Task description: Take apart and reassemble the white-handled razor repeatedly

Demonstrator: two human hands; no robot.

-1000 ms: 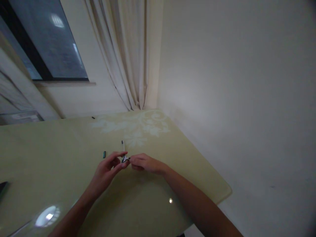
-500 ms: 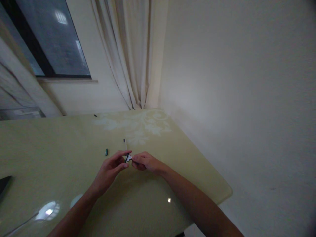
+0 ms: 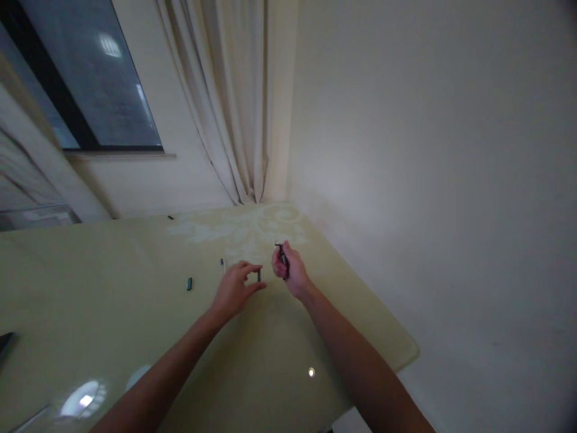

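A pale wall [image 3: 428,180] fills the right side of the room, with a cream curtain [image 3: 238,102] and a dark-framed window [image 3: 90,78] beyond the far edge of a yellowish desk [image 3: 112,270].

The hands have just come apart. A moment ago they met over one small spot; now there is a clear gap between them, and both have moved toward the right. The left hand [image 3: 232,293] pinches a thin dark piece [image 3: 259,275] upright between thumb and fingertip, above the desk. The right hand [image 3: 293,272], a little farther off, is closed around a dark implement [image 3: 283,257] with a paler end; its exact kind is too small to tell. So the two held things are now separate, and by all appearances the implement is no longer working against the piece.

On the desk, a dark green block [image 3: 189,284] lies left of the left hand, where it was. A white stick with a dark tip [image 3: 222,263] is partly hidden just behind that hand.
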